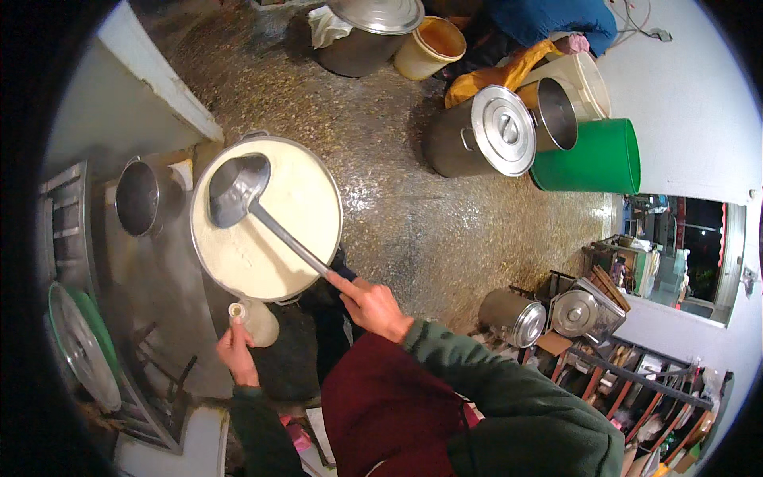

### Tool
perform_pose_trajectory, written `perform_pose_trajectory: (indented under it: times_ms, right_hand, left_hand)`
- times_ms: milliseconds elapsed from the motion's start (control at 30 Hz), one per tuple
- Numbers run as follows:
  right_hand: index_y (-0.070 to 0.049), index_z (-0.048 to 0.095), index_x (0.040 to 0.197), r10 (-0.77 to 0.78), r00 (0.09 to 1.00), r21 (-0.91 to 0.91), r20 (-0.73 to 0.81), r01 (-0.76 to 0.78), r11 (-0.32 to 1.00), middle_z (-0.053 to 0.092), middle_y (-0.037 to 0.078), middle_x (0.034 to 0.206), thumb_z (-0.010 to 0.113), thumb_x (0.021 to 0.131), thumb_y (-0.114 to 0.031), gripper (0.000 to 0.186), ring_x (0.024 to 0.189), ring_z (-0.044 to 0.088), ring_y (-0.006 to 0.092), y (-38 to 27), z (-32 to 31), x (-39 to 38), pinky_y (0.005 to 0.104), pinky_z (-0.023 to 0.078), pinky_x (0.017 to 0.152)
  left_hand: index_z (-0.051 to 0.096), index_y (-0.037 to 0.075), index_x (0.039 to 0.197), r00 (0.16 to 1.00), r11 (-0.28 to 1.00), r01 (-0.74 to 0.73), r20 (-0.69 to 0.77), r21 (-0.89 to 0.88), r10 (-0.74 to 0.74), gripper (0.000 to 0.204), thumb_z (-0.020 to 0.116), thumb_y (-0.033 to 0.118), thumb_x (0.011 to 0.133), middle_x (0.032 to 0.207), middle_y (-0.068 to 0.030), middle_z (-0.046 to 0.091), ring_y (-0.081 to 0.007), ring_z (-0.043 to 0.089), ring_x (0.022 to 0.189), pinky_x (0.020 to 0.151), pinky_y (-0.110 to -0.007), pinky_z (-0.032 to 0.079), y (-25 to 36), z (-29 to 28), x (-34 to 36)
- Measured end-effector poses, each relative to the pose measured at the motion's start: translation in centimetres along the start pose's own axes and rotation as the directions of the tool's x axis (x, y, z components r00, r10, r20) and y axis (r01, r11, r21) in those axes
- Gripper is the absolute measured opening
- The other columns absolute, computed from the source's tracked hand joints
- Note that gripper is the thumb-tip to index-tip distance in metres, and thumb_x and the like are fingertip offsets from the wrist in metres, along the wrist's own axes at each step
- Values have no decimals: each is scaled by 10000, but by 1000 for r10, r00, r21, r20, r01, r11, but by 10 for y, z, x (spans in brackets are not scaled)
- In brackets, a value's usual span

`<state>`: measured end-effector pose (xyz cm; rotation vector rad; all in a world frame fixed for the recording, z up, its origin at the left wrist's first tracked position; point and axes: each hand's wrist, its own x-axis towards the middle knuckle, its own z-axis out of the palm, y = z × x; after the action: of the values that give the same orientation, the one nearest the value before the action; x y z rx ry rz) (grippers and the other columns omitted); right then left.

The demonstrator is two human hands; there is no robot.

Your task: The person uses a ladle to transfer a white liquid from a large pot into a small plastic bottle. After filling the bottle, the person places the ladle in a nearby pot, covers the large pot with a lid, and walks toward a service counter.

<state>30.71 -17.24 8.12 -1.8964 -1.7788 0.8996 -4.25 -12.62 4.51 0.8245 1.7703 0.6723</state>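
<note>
Nearest the person, the left hand [236, 350] was clenched around the neck of a small pale bottle [256, 319], its grip holding the bottle upright with the open mouth just below the rim of the big pot. The right hand [373, 308], in a green sleeve, had its grip closed on the end of a long ladle [253, 208] handle, thumb laid along the shaft. A dark red apron [381, 405] hung below the arms.

The ladle ran up and left from that hand, and its steel bowl hung over the pot [267, 216], tilted, above the far left part of the white liquid [294, 215] that filled the pot nearly to the brim. The pot stood at the near right edge of a steel worktop [159, 278]. Further left on that worktop sat a smaller empty pot [140, 197], and at its near left corner a round lid [83, 346] leaned on a rack.

Across the speckled floor [397, 199], well apart from the hands, stood a lidded steel pot [481, 131] beside an open steel pot [555, 115] and a green bin [592, 157] lying on its side. Near the right wall two more steel pots [515, 316] sat on the floor. At the far end stood a covered steel pot [367, 33] and a cream bucket [429, 48]
</note>
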Motion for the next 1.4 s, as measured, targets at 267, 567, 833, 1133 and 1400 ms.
perform_pose_trajectory:
  times_ms: [267, 567, 833, 1133, 1400]
  right_hand:
    - [-208, 511, 1649, 74, 987, -156, 146, -51, 986, 732, 256, 846, 646, 993, -116, 676, 783, 727, 490, -17, 36, 86, 618, 593, 736]
    - [-164, 654, 1530, 128, 947, -291, 294, -39, 956, 795, 252, 1100, 606, 922, -114, 613, 1003, 769, 470, -26, 67, 185, 572, 624, 907]
    - [-132, 706, 1474, 165, 874, -312, 457, -16, 950, 803, 251, 1052, 584, 915, -84, 574, 838, 799, 373, -27, 104, 220, 488, 652, 804]
    - [-129, 689, 1503, 308, 776, -189, 550, -244, 951, 810, 218, 1048, 589, 912, -78, 602, 783, 800, 356, -16, 131, 186, 491, 655, 805]
    - [-139, 610, 1557, 161, 882, -14, 444, -173, 985, 746, 352, 1160, 712, 893, -146, 671, 1101, 715, 538, 9, 109, 56, 583, 579, 979]
  left_hand:
    - [600, 48, 670, 997, 992, -68, -41, -108, 64, 514, 708, 304, 1103, 619, 13, 553, -75, 501, 611, 605, -291, 387, -32, -4, -63]
    - [594, 32, 678, 986, 989, 65, -143, -133, -84, 510, 712, 304, 1093, 635, 29, 536, -58, 495, 630, 589, -286, 380, -64, -40, -94]
    - [613, 35, 689, 969, 983, 73, -220, -169, -110, 513, 744, 333, 1085, 636, 38, 528, -47, 474, 612, 558, -283, 361, -51, -59, -101]
    - [607, -28, 665, 986, 1000, -9, -164, -28, 5, 556, 787, 331, 1048, 577, -10, 527, -66, 488, 580, 530, -337, 358, -22, -62, -64]
    - [723, -24, 737, 988, 946, 107, 78, 305, -136, 647, 800, 583, 948, 586, -70, 583, -165, 548, 581, 600, -408, 436, 21, -33, 25]
